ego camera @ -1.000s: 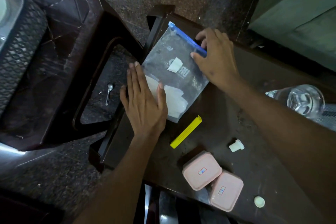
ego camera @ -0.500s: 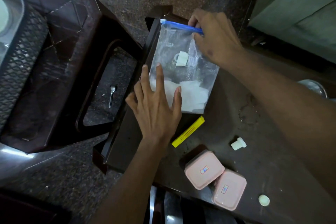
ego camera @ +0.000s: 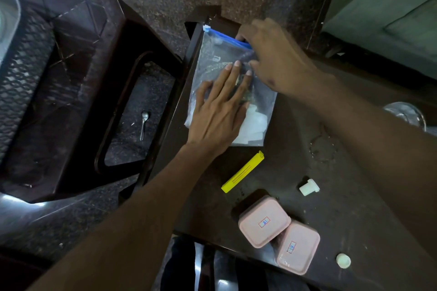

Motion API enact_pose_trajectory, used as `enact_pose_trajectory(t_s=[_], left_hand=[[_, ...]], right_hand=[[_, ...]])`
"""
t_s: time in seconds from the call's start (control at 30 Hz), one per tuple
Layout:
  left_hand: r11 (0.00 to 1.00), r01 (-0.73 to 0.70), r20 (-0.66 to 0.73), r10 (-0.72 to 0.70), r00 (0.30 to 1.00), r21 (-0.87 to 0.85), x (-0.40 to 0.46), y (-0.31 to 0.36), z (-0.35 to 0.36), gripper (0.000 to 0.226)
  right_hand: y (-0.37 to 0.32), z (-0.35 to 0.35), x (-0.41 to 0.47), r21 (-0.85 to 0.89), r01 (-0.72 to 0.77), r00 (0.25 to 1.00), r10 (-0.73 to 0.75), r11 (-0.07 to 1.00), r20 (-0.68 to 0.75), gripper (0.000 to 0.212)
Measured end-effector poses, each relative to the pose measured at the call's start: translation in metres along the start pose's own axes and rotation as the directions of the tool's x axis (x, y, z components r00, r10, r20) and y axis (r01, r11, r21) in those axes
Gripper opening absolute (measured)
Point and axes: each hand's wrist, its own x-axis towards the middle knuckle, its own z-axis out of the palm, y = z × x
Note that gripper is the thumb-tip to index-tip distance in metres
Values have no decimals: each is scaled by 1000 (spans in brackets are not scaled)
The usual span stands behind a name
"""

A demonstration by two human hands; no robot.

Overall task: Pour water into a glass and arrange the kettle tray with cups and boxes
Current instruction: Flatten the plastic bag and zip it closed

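In the head view, the left hand (ego camera: 218, 111) lies flat with spread fingers on a clear zip bag (ego camera: 257, 104), pressing it onto the dark table (ego camera: 295, 163); it holds nothing. The right hand (ego camera: 275, 59) pinches the blue zip strip (ego camera: 227, 36) at the far end of the bag, its fingers narrow on it. The bag sits at the table corner, so a strong pull on the strip can slide it over the edge to the floor, where a spoon (ego camera: 143, 123) lies. The task's things are behind the grip: two pink boxes (ego camera: 279, 231) touch each other near the front edge, and the glass (ego camera: 404, 113) of water is just beside the right forearm, which can knock it over when drawing back. A yellow clip (ego camera: 243, 171) lies between bag and boxes.
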Motion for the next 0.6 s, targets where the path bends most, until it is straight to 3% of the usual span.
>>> enact_pose_trajectory(t_s=[0.2, 0.33, 0.4, 0.5, 0.6], left_hand=[[995, 7, -44, -11, 999, -97, 0, 2, -4, 58], [897, 92, -166, -180, 970, -433, 1, -1, -14, 44], [857, 96, -258, -257, 931, -506, 0, -6, -24, 30], [851, 144, -346, -352, 869, -504, 0, -19, -41, 22], [883, 252, -386, -410, 826, -397, 4, -35, -56, 25]], right_hand=[[-1, 6, -38, -95, 29, 998, -34, 995, -49, 43], [6, 19, -54, -39, 13, 996, -16, 999, -83, 34], [6, 26, -62, -42, 44, 997, -47, 998, -68, 32], [8, 30, -71, -23, 54, 997, -55, 998, -58, 35], [8, 34, -81, -27, 52, 996, -54, 998, -66, 38]])
